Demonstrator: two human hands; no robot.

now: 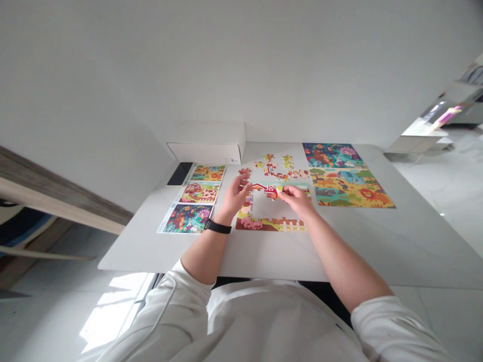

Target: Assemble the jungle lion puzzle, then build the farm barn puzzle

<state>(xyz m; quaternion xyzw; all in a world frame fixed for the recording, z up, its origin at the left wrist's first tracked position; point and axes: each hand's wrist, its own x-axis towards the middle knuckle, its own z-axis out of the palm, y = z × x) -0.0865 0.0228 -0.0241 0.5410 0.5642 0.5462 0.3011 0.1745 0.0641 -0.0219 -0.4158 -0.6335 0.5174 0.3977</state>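
Observation:
A partly assembled farm jigsaw puzzle lies on the table in front of me, its border joined around a bare middle. My left hand, with a black band on the wrist, rests at the puzzle's upper left side, fingers apart and holding nothing that I can see. In my right hand, thumb and fingers pinch a small puzzle piece at the right end of a red barn section. The fingertips partly cover this piece. Several loose puzzle pieces are scattered beyond both hands.
Two finished puzzles, a dark one and a safari one, lie at the right. Three picture cards and a black phone are at the left. Behind them a white box stands against the wall.

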